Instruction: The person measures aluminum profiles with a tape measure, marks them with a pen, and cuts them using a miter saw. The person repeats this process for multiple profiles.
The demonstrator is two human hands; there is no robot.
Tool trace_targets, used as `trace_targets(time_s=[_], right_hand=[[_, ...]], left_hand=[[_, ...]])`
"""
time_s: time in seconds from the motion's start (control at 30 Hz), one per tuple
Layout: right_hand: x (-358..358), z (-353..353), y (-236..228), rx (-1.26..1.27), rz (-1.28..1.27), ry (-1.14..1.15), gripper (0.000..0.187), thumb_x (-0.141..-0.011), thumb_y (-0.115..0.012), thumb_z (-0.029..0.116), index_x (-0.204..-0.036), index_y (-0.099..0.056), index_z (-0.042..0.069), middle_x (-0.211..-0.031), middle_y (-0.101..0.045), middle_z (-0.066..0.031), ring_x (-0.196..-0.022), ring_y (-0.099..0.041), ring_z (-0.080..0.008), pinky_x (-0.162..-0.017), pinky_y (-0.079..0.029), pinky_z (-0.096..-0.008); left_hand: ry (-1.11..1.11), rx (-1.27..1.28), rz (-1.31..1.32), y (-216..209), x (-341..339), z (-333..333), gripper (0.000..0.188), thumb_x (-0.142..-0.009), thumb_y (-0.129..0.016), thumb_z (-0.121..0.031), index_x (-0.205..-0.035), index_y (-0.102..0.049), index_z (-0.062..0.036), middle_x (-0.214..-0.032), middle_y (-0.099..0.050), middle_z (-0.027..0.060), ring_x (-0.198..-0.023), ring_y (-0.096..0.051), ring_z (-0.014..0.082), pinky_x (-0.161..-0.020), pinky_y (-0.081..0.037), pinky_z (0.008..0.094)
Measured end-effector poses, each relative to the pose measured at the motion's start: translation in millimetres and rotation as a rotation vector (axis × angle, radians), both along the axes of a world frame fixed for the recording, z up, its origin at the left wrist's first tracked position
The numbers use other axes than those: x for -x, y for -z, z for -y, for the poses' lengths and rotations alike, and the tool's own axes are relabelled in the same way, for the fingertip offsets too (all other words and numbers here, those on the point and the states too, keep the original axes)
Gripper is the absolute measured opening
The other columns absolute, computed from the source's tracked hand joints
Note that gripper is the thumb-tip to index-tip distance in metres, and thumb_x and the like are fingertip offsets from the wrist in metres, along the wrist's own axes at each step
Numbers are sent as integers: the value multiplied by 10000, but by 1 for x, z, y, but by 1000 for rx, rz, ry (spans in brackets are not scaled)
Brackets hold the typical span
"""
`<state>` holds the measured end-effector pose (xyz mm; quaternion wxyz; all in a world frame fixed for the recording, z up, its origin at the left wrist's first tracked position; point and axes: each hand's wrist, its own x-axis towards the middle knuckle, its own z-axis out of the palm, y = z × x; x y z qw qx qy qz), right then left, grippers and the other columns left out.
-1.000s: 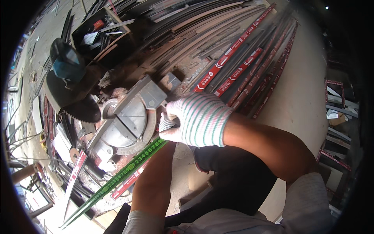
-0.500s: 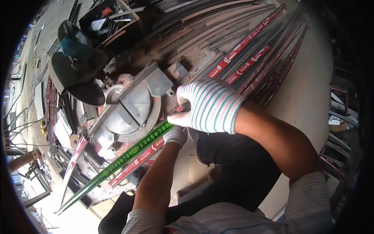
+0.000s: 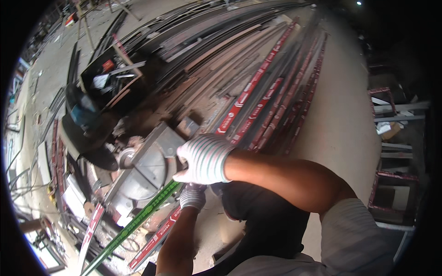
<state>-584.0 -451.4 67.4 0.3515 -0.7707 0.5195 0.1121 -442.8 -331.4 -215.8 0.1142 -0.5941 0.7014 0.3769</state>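
Observation:
A green tape measure blade [image 3: 138, 217] stretches from my right hand [image 3: 206, 158] toward the lower left. My gloved right hand is closed over the upper end of the blade, its thumb low against it; any case is hidden in the palm. Just below, my gloved left hand [image 3: 192, 197] is closed at a long strip with red-and-white film [image 3: 159, 234], its fingertips hidden under the right hand. The strip runs beside the tape and seems to carry on past my hands to the upper right. Left of both hands is a miter saw's round metal base [image 3: 149, 175].
The saw's dark head and blade [image 3: 90, 138] stand tilted up left of the base. Long profiles [image 3: 258, 99] fan out at the far right. Behind the saw sits a dark bin [image 3: 87, 73] of offcuts. Frames and offcuts [image 3: 396, 152] line the right side.
The view has shifted, so the saw, strips and hands sit lower and farther left. Both hands keep their places at the tape and the strip.

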Motion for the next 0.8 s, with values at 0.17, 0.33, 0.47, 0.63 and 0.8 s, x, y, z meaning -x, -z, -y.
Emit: trace_targets(time_s=[0.17, 0.33, 0.47, 0.63, 0.8], right_hand=[[-5, -7, 15, 140, 88, 50, 506, -830, -782, 509, -973, -736, 26, -889, -739, -217, -850, -722, -388, -795, -569, -460], [-12, -13, 16, 189, 98, 40, 472, -811, -828, 472, -896, -707, 24, -810, -727, -192, -747, -712, -330, -714, -570, -413], [-21, -20, 12, 121, 158, 69, 444, -847, -838, 417, -886, -698, -2, -792, -735, -152, -715, -680, -191, -680, -554, -351], [-30, -32, -3, 123, 202, 92, 513, -823, -819, 507, -910, -732, 8, -793, -729, -161, -723, -689, -270, -719, -558, -393], [-52, -52, -14, 120, 378, 74, 469, -827, -824, 478, -830, -694, 28, -749, -710, -129, -672, -658, -223, -683, -544, -373]], left_hand=[[-27, 60, 9, -6, -37, -36, 377, -888, -665, -219, -1177, -569, 2, -1159, -664, 267, -1102, -667, 408, -958, -537, 516], [-47, 189, -68, -45, -69, -53, 402, -879, -700, -229, -1177, -550, -6, -1131, -640, 258, -1059, -655, 418, -942, -535, 507], [-111, 291, -61, -70, -98, -56, 426, -842, -726, -223, -1171, -564, -8, -1102, -636, 251, -1057, -638, 431, -914, -529, 514], [-173, 479, -64, -132, -136, -47, 370, -834, -698, -165, -1152, -583, -16, -1061, -648, 243, -1017, -645, 431, -895, -527, 510], [-157, 697, -94, -185, -198, -51, 287, -861, -669, -127, -1110, -579, -16, -968, -648, 255, -871, -645, 460, -791, -531, 532]])
